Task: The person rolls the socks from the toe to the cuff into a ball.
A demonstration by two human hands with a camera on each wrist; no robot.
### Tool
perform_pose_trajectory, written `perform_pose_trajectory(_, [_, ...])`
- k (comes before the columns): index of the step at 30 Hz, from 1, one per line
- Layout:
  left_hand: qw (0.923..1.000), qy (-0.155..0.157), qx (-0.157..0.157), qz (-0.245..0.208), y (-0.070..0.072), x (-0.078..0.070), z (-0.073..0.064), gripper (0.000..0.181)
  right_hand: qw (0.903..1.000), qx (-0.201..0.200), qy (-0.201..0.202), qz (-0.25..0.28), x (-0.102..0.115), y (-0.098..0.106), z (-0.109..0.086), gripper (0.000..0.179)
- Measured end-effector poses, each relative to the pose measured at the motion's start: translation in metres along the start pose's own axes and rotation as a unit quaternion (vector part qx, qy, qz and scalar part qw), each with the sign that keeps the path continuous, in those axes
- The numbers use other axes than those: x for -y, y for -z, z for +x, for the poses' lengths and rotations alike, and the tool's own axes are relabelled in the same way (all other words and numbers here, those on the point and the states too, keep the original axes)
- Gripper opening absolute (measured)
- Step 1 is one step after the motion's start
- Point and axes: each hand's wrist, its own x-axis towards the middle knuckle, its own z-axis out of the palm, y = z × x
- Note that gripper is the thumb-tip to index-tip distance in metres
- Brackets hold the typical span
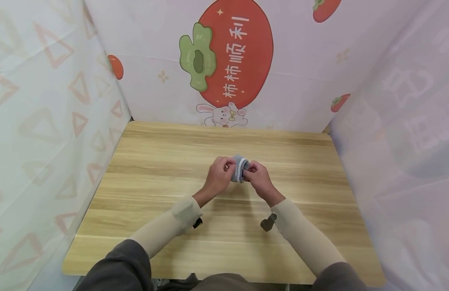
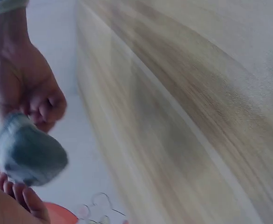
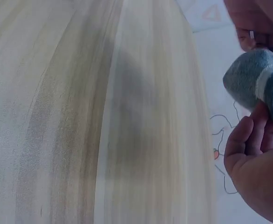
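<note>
A small grey-blue sock [image 1: 237,169] with a white stripe, bunched into a rounded bundle, is held above the table between both hands. My left hand [image 1: 218,174] grips its left side with thumb and fingers. My right hand [image 1: 260,178] pinches the banded opening on the right, some fingers inside the fold. Seen from the right wrist, the sock [image 3: 255,77] shows its white band and dark opening beside the right hand [image 3: 262,163]. In the left wrist view the sock [image 2: 31,154] is blurred, with left fingers [image 2: 22,193] against its rounded end.
The wooden table [image 1: 166,149] stretches beneath both arms. A printed cloth [image 1: 289,89] with a large red persimmon and a rabbit hangs behind it. Pale patterned cloths stand at the left [image 1: 46,121] and right [image 1: 402,141] sides.
</note>
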Motion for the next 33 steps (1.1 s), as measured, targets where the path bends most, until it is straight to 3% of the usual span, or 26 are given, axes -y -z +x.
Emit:
perform_pose_trajectory(3, [0.9954, 0.069, 0.007, -0.066, 0.005, 0.012, 0.006, 0.028, 0.9995, 0.029, 0.004, 0.011, 0.0, -0.001, -0.001, 0.012])
perform_pose_trajectory(6, [0.9774, 0.13, 0.07, -0.151, 0.011, 0.017, 0.012, 0.039, 0.999, 0.042, 0.004, 0.015, 0.005, -0.002, 0.0, 0.012])
perform_pose_trajectory(9, [0.9591, 0.156, 0.12, -0.204, 0.016, 0.017, 0.015, 0.047, 0.9993, 0.034, 0.001, 0.018, 0.008, -0.002, 0.002, 0.008])
perform_pose_trajectory(16, [0.9374, 0.176, 0.159, -0.255, 0.018, 0.019, 0.014, 0.058, 0.9989, 0.036, -0.026, 0.011, 0.009, -0.003, 0.0, 0.01])
perform_pose_trajectory(22, [0.9415, 0.167, 0.169, -0.239, 0.02, 0.024, 0.007, 0.05, 0.9914, 0.121, -0.025, 0.043, 0.009, 0.001, -0.007, 0.031])
perform_pose_trajectory(25, [0.9375, 0.157, 0.172, -0.258, 0.023, 0.025, 0.006, 0.05, 0.9854, 0.152, -0.035, 0.069, 0.012, 0.005, -0.007, 0.038])
perform_pose_trajectory(29, [0.9299, 0.142, 0.192, -0.28, 0.026, 0.026, 0.006, 0.055, 0.9882, 0.142, -0.036, 0.045, 0.015, 0.006, -0.005, 0.032])
perform_pose_trajectory(33, [0.9285, 0.131, 0.213, -0.275, 0.027, 0.026, 0.006, 0.058, 0.9941, 0.106, -0.02, 0.001, 0.016, 0.004, -0.003, 0.024])
